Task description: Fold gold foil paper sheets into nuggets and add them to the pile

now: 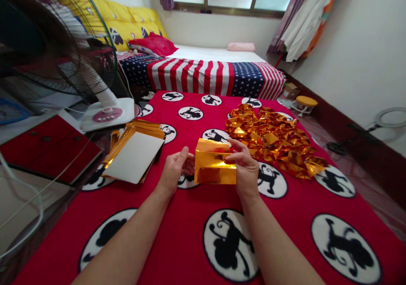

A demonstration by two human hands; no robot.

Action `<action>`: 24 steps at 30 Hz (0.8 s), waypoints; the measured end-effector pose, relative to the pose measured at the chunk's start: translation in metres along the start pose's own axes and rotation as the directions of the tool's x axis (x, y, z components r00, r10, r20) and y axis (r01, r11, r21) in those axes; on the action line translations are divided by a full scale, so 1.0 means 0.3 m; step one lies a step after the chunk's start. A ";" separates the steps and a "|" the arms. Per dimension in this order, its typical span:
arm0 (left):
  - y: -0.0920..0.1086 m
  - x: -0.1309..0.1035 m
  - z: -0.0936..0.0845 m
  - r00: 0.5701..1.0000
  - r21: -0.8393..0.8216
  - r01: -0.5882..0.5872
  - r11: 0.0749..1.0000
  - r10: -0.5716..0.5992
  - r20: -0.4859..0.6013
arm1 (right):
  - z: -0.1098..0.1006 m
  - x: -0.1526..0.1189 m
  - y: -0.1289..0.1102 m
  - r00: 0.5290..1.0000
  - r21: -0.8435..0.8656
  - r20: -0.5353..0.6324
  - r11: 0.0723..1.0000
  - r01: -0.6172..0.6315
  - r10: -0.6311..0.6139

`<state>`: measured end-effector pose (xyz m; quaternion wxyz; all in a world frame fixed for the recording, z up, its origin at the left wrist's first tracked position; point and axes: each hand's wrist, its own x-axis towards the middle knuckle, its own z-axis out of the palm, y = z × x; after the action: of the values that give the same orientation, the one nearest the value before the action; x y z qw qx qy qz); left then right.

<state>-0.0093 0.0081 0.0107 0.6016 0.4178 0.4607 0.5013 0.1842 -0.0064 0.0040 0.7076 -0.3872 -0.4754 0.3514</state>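
Observation:
A folded sheet of shiny gold foil paper is held just above the red cloth, with creases across it and its upper flap raised. My right hand grips its right side, the thumb on the near face and the fingers at the edge. Beside the left edge is my left hand, thumb raised apart from loosely curled fingers; it seems not to grip the paper. To the left lies a stack of gold foil sheets with a white sheet on top. A heap of folded gold foil pieces spreads to the right.
The red cloth with black-and-white monkey circles covers the table. An electric fan stands at the left beside a dark red board. Behind is a bed with a striped, starred cover. A yellow-topped stool is at right.

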 end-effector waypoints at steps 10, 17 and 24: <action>0.000 0.006 0.020 0.993 0.025 -0.120 0.992 0.120 0.023 | -0.002 -0.006 0.014 0.996 -0.147 0.080 0.988 0.048 -0.037; -0.019 0.021 -0.008 0.974 0.087 -0.183 0.979 0.193 -0.120 | 0.009 -0.008 0.027 0.982 -0.030 -0.035 0.982 -0.185 0.184; -0.026 0.022 -0.011 0.973 0.117 -0.203 0.972 0.213 -0.086 | 0.018 -0.019 0.025 0.976 -0.148 0.047 0.967 -0.206 0.214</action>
<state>-0.0103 0.0135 0.0017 0.4990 0.4706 0.4696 0.5558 0.1763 -0.0067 -0.0036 0.6217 -0.4736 -0.4775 0.4015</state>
